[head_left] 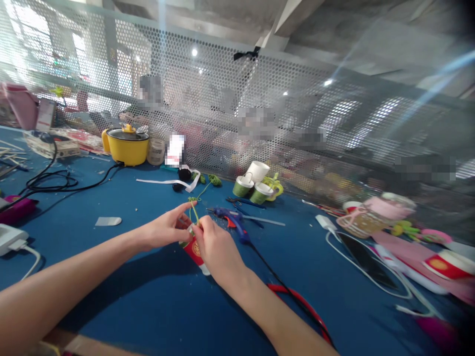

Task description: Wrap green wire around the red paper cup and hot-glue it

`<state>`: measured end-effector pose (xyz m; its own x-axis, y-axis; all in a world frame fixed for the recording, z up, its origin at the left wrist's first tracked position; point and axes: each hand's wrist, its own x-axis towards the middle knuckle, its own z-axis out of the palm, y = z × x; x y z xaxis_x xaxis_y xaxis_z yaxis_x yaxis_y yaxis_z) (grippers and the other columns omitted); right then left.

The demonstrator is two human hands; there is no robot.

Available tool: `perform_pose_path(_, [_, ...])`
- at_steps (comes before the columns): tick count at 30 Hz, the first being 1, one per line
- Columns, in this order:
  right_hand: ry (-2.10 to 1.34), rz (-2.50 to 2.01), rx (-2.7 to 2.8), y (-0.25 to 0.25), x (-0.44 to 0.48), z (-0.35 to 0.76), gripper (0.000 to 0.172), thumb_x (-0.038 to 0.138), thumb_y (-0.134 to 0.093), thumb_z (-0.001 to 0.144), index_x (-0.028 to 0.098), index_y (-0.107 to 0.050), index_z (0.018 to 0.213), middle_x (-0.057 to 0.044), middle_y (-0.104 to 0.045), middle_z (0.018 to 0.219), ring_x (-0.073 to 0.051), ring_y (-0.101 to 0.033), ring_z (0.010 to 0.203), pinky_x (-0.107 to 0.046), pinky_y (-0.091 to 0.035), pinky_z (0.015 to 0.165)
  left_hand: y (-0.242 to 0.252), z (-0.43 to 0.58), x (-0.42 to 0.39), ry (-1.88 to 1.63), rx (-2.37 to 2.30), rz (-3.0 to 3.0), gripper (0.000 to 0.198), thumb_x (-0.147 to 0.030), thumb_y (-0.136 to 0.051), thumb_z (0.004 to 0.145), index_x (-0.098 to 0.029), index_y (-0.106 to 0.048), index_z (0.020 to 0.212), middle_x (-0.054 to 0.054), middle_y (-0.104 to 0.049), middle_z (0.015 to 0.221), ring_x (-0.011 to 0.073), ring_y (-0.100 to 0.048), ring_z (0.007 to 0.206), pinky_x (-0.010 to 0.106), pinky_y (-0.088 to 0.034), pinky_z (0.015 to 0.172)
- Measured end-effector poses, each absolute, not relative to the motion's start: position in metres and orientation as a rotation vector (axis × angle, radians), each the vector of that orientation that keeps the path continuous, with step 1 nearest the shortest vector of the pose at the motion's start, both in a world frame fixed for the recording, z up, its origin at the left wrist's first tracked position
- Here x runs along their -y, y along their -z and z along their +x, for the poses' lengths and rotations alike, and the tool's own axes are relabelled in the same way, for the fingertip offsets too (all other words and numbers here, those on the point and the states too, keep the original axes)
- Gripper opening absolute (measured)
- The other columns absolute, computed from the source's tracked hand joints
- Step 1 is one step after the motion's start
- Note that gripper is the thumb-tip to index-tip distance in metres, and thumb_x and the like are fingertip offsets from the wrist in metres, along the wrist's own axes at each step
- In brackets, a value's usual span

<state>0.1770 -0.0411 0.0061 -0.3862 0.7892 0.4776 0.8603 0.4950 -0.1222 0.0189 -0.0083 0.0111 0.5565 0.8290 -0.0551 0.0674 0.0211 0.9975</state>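
Observation:
A red paper cup (pixel 193 251) with a gold emblem and a green band near its rim is tilted between my hands, low over the table. My left hand (pixel 166 228) is closed at the rim with the thumb against it, the index finger stretched out beside the green yarn (pixel 195 213). Fingers of my right hand (pixel 222 249) pinch the yarn close to the rim, hiding part of the cup. Beyond them the strand runs to a small green yarn ball (pixel 214 180).
A blue glue gun (pixel 232 220) lies right of my hands, its cord running toward me. Green-wrapped cups (pixel 243 186) and pliers (pixel 237 202) are behind it. A yellow electric pot (pixel 128 147) stands back left. A phone (pixel 365 259) with white cables lies right.

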Motion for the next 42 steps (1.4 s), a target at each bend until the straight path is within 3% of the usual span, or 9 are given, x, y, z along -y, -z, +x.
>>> perform_pose_path(5, [-0.004,-1.387,2.162,-0.015,0.041,0.180,0.016,0.024,-0.040,0.090,0.020,-0.046,0.075,-0.003,-0.058,0.068,-0.017,-0.057,0.061,-0.027,-0.039,0.055,-0.010,0.019,0.008,-0.712,-0.760,1.367,0.087,-0.012,-0.060,0.059,-0.018,-0.026,0.138,0.002,-0.053,0.088,0.0152,-0.050,0.078,0.029,-0.037,0.065])
perform_pose_path(8, [-0.296,-1.370,2.030,-0.030,0.032,0.183,0.015,0.024,-0.049,0.085,0.020,-0.047,0.071,-0.001,-0.056,0.067,-0.014,-0.054,0.062,-0.026,-0.042,0.057,-0.010,0.019,0.008,-0.706,-0.733,1.325,0.093,-0.011,-0.062,0.056,-0.018,-0.023,0.140,0.000,-0.051,0.084,0.0154,-0.049,0.079,0.028,-0.037,0.066])
perform_pose_path(13, [-1.022,-1.354,1.700,-0.063,-0.007,0.183,0.019,0.020,-0.052,0.085,0.017,-0.052,0.067,0.006,-0.050,0.049,-0.006,-0.041,0.040,-0.018,-0.035,0.040,-0.008,0.019,0.008,-0.675,-0.638,1.376,0.095,-0.013,-0.066,0.056,-0.019,-0.022,0.141,0.001,-0.051,0.087,0.0175,-0.048,0.086,0.031,-0.038,0.072])
perform_pose_path(19, [-1.178,-1.303,1.659,-0.089,-0.056,0.152,0.022,0.009,-0.052,0.086,0.015,-0.053,0.065,0.000,-0.063,0.061,-0.005,-0.056,0.049,-0.016,-0.049,0.049,-0.007,0.018,0.010,-0.612,-0.585,1.429,0.088,-0.013,-0.067,0.058,-0.020,-0.031,0.137,0.002,-0.051,0.092,0.0178,-0.047,0.086,0.031,-0.039,0.072])
perform_pose_path(23, [-1.027,-1.435,2.002,-0.091,-0.072,0.140,0.020,0.015,-0.062,0.080,0.014,-0.057,0.061,-0.002,-0.065,0.056,-0.009,-0.059,0.049,-0.020,-0.051,0.048,-0.006,0.018,0.011,-0.596,-0.527,1.426,0.091,-0.014,-0.069,0.060,-0.022,-0.026,0.139,0.003,-0.052,0.095,0.0195,-0.048,0.091,0.032,-0.040,0.073])
perform_pose_path(27, [-0.613,-1.669,2.052,-0.086,-0.074,0.173,0.026,0.014,-0.054,0.082,0.016,-0.053,0.056,0.000,-0.058,0.048,-0.009,-0.051,0.037,-0.021,-0.043,0.039,-0.006,0.018,0.011,-0.606,-0.515,1.438,0.095,-0.013,-0.069,0.061,-0.025,-0.021,0.142,0.002,-0.052,0.094,0.0183,-0.049,0.089,0.033,-0.040,0.075])
perform_pose_path(30, [-0.359,-1.764,1.963,-0.073,-0.059,0.217,0.025,0.005,-0.047,0.081,0.018,-0.051,0.059,-0.001,-0.059,0.053,-0.011,-0.055,0.045,-0.023,-0.043,0.047,-0.006,0.018,0.010,-0.617,-0.514,1.436,0.102,-0.011,-0.070,0.061,-0.026,-0.013,0.144,0.002,-0.053,0.095,0.0190,-0.050,0.091,0.035,-0.040,0.081])
perform_pose_path(36, [-0.149,-1.872,1.950,-0.013,-0.021,0.273,0.043,0.000,-0.061,0.061,0.023,-0.031,0.041,0.002,-0.044,0.043,-0.018,-0.059,0.056,-0.029,-0.042,0.054,-0.005,0.016,0.009,-0.649,-0.515,1.411,0.104,-0.011,-0.070,0.062,-0.029,-0.008,0.144,0.002,-0.051,0.097,0.0196,-0.049,0.094,0.035,-0.039,0.081])
perform_pose_path(42, [-0.170,-1.867,1.802,0.011,-0.024,0.276,0.018,0.006,-0.060,0.062,0.021,-0.049,0.060,0.002,-0.051,0.053,-0.021,-0.059,0.056,-0.033,-0.046,0.052,-0.007,0.014,0.009,-0.648,-0.512,1.441,0.102,-0.013,-0.069,0.064,-0.029,-0.008,0.145,0.003,-0.051,0.100,0.0197,-0.049,0.095,0.035,-0.039,0.081])
